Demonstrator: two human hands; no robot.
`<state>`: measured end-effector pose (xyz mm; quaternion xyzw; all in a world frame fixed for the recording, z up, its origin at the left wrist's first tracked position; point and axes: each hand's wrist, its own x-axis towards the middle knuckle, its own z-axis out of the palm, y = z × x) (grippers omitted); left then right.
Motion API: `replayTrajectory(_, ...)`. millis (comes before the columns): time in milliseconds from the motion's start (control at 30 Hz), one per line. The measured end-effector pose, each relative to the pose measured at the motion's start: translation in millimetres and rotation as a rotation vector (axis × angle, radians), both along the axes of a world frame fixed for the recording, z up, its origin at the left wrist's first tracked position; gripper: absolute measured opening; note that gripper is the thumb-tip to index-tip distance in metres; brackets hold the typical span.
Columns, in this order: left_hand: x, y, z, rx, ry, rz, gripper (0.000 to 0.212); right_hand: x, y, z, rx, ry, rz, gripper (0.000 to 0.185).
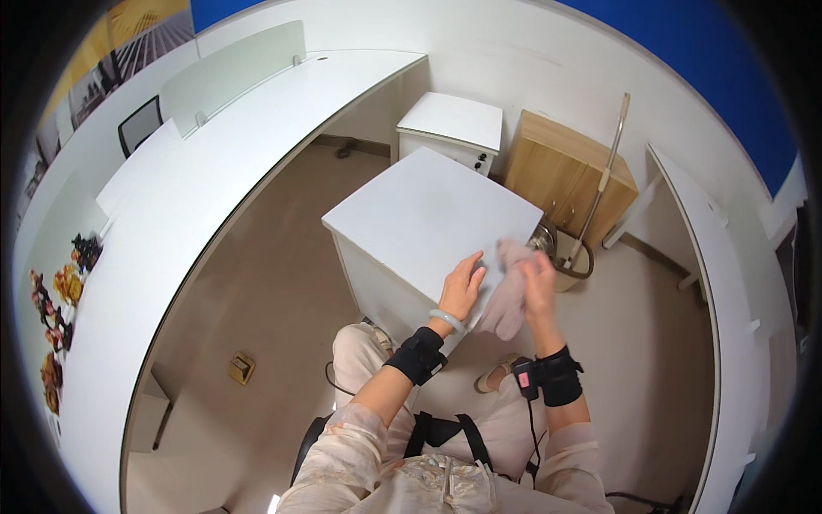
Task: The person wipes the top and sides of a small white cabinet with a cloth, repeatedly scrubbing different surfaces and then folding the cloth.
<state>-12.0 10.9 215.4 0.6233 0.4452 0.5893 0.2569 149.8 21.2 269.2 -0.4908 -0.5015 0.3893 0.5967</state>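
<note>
A pinkish-grey cloth (508, 302) hangs from my right hand (538, 279), which grips it near the right front edge of a white cabinet (430, 212). The cloth is slightly blurred and droops past the cabinet's edge. My left hand (462, 286) is just left of the cloth, over the cabinet's front part, with thumb and fingers apart and nothing held. A pale bangle and a black strap circle my left wrist; another black strap with a small device and cable is on my right wrist.
A mop (603, 180) stands in a bucket (573, 277) right of the cabinet, before a wooden cupboard (568, 173). A second white cabinet (451, 121) is behind. White desks curve along the left (192, 212) and right (722, 257). Figurines (67, 283) stand at far left; a brass floor box (242, 368) lies below.
</note>
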Motion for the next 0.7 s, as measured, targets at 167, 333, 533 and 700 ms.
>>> replayTrajectory(167,-6.8,7.8,-4.7,-0.151,-0.299,-0.097,0.048,-25.0,18.9,131.4,0.404,0.31,0.237,0.03)
replayTrajectory(333,-14.9,11.7,-10.4,-0.202,-0.75,-0.243,0.059,-56.2,23.0,185.8,0.563,0.31,0.281,0.039)
replayTrajectory(533,-46.5,-32.1,-12.2,0.018,-0.797,0.076,0.056,-52.7,14.3,67.0,0.477,-0.337,0.258,0.046)
replayTrajectory(700,-63.6,-54.0,0.4,0.133,0.17,0.243,0.072,-49.0,11.4,9.4,0.229,-0.688,0.431,0.037)
